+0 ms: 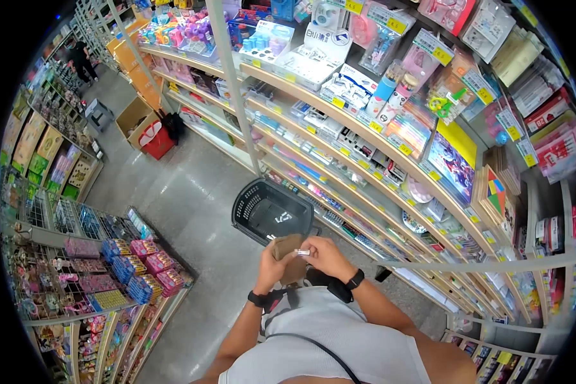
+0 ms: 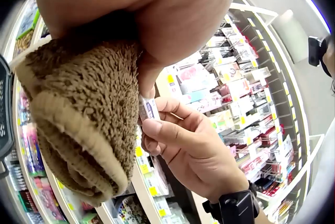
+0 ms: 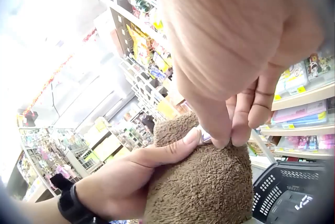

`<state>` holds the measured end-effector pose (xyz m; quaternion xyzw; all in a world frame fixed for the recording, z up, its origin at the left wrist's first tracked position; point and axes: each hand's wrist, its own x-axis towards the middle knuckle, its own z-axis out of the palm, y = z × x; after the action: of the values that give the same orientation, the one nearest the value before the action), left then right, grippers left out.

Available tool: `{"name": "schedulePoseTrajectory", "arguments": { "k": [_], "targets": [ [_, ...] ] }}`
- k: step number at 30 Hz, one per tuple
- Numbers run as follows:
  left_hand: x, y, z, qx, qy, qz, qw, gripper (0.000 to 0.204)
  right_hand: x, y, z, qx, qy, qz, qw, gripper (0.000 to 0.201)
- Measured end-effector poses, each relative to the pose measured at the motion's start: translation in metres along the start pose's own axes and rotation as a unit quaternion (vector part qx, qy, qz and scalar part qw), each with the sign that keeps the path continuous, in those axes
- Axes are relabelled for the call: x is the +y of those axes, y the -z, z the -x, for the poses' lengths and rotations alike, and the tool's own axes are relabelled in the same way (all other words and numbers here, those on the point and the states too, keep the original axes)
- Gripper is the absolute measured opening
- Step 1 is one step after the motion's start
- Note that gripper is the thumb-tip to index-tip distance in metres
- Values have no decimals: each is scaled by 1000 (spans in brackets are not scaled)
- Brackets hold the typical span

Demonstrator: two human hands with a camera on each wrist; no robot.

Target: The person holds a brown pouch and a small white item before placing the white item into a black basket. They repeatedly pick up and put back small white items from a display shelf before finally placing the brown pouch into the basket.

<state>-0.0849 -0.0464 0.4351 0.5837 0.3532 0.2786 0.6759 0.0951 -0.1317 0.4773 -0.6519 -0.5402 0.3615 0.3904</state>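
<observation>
My left hand (image 1: 272, 267) grips a folded brown towel (image 2: 86, 104) with a thick, fuzzy pile. My right hand (image 1: 329, 258) pinches a small white block with dark lettering (image 2: 149, 108), much like an eraser, between thumb and fingers. The left thumb (image 3: 188, 139) reaches over the towel to the near end of this block. In the right wrist view, the fingers hide most of the block. Below and ahead of both hands, a black plastic basket (image 1: 248, 208) stands on the floor, with several small white pieces (image 1: 281, 218) lying in it.
Long shelves of stationery (image 1: 339, 105) run close along the right side. On the left stands a rack (image 1: 77, 262) with blue and pink packs. A cardboard box (image 1: 134, 118) and a red bag (image 1: 157, 142) sit farther down the aisle, where a person (image 1: 80, 59) stands.
</observation>
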Motion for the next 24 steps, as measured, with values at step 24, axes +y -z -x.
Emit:
{"name": "schedulePoseTrajectory", "arguments": {
  "k": [24],
  "targets": [
    [33, -33, -26, 96, -24, -11, 995, 34, -6, 41, -19, 48, 67, -40, 996, 15]
  ]
}}
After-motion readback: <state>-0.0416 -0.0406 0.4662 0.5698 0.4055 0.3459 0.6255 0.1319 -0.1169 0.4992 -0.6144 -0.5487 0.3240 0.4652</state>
